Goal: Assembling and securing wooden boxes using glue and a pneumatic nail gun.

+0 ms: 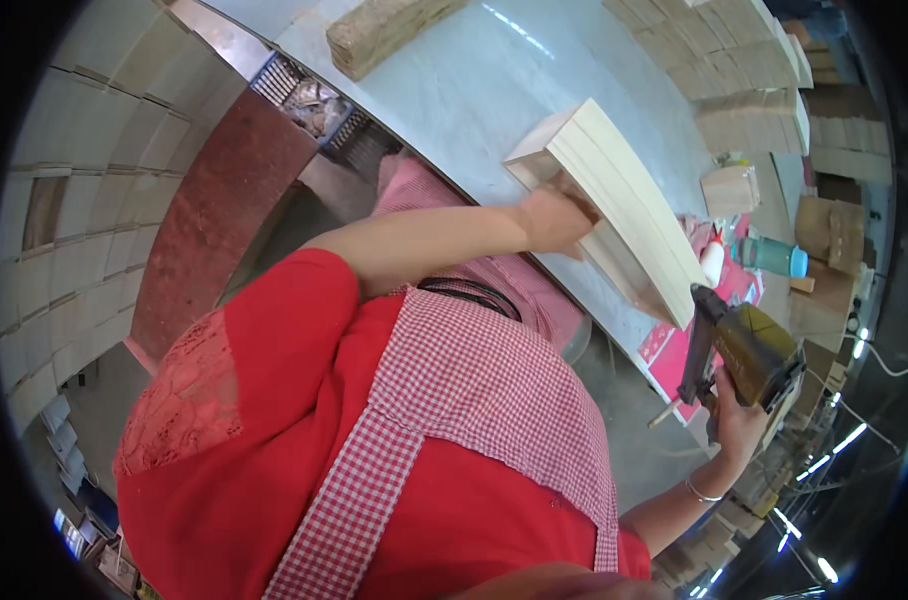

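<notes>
A pale bare-wood box point(629, 200), long and open on one side, stands tilted on the table point(454, 110). My left hand point(557, 218) reaches into its open side and grips it, with the fingertips hidden by the wood. In my right hand point(737, 420) is a dark pneumatic nail gun point(756, 350), my fingers wrapped round its handle. The gun's nose is close to the near right end of the box; whether they touch I cannot tell.
Stacked wooden pieces point(709, 55) line the table's far side. A wooden block point(389, 35) lies at the far left, above a blue crate point(314, 105). Right of the box are a teal bottle point(769, 257) and a white glue bottle point(712, 262). A reddish board point(219, 190) stands left.
</notes>
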Demonstrator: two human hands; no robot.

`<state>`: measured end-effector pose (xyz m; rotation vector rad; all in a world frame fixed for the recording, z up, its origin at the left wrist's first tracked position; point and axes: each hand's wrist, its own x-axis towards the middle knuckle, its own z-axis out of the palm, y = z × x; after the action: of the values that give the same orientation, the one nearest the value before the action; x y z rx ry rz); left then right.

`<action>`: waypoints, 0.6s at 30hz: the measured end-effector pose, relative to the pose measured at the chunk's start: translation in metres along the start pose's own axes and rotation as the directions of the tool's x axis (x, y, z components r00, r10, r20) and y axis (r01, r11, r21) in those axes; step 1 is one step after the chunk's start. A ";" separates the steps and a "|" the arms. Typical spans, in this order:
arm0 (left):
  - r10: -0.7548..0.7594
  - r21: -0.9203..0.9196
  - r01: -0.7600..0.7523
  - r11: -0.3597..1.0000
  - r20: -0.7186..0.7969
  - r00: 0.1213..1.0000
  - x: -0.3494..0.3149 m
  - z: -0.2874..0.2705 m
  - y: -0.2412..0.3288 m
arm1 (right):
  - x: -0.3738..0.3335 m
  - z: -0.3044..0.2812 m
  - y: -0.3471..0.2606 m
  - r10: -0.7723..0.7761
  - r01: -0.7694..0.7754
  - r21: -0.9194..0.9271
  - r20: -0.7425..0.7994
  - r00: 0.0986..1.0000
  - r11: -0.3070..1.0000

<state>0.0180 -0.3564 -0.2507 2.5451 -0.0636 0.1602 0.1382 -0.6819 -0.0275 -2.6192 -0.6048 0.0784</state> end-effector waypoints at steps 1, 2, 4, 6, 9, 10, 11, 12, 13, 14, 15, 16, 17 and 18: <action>-0.018 0.075 0.019 0.997 -0.005 1.000 0.001 -0.004 0.010 | 0.002 -0.002 -0.008 -0.002 0.002 -0.018 -0.001 1.000 1.000; 0.082 -0.080 -0.088 0.993 -0.084 0.993 -0.010 -0.002 0.012 | 0.003 -0.003 -0.018 -0.003 0.003 -0.031 0.022 1.000 1.000; 0.155 -0.399 -0.199 0.895 -0.140 0.978 -0.045 -0.016 0.005 | 0.009 0.001 -0.037 -0.014 0.017 -0.041 0.067 0.998 0.999; 0.043 -0.709 -0.111 0.697 -0.114 0.993 -0.075 -0.063 -0.002 | 0.011 0.009 -0.052 -0.067 0.068 -0.001 0.055 0.996 0.998; -0.226 -0.861 -0.091 0.501 -0.231 0.946 -0.087 -0.103 -0.040 | 0.018 0.017 -0.075 -0.174 0.170 0.089 0.040 0.984 0.981; -0.234 -0.864 -0.097 0.494 -0.240 0.942 -0.083 -0.103 -0.055 | 0.025 0.019 -0.084 -0.208 0.203 0.060 0.100 0.973 0.977; -0.215 -0.837 -0.108 0.536 -0.259 0.942 -0.075 -0.100 -0.069 | 0.031 0.020 -0.091 -0.236 0.234 0.034 0.157 0.959 0.972; -0.194 -0.808 -0.119 0.577 -0.278 0.941 -0.068 -0.097 -0.081 | 0.036 0.021 -0.098 -0.261 0.265 0.008 0.213 0.942 0.964; -0.195 -0.810 -0.130 0.571 -0.288 0.937 -0.058 -0.093 -0.091 | 0.040 0.023 -0.106 -0.266 0.273 -0.004 0.213 0.940 0.962; -0.189 -0.927 -0.096 0.362 -0.174 0.966 -0.048 -0.089 -0.100 | 0.042 0.026 -0.115 -0.286 0.289 0.025 0.232 0.929 0.957; -0.155 -0.990 -0.041 0.135 -0.062 0.986 -0.037 -0.086 -0.108 | 0.045 0.030 -0.123 -0.308 0.304 0.055 0.253 0.917 0.951; -0.089 -0.995 0.033 -0.096 0.042 0.995 -0.028 -0.085 -0.113 | 0.048 0.031 -0.130 -0.326 0.315 0.085 0.273 0.905 0.945; -0.087 -0.994 0.025 -0.104 0.034 0.996 -0.020 -0.087 -0.119 | 0.052 0.031 -0.135 -0.326 0.319 0.074 0.276 0.904 0.945; -0.021 -0.991 0.088 -0.104 0.091 0.996 -0.012 -0.089 -0.126 | 0.057 0.032 -0.140 -0.364 0.370 0.040 0.307 0.879 0.928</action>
<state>0.0072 -0.2017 -0.2485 0.8780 -0.0586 -0.0227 0.1283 -0.5321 0.0077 -2.4775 -1.2083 0.3718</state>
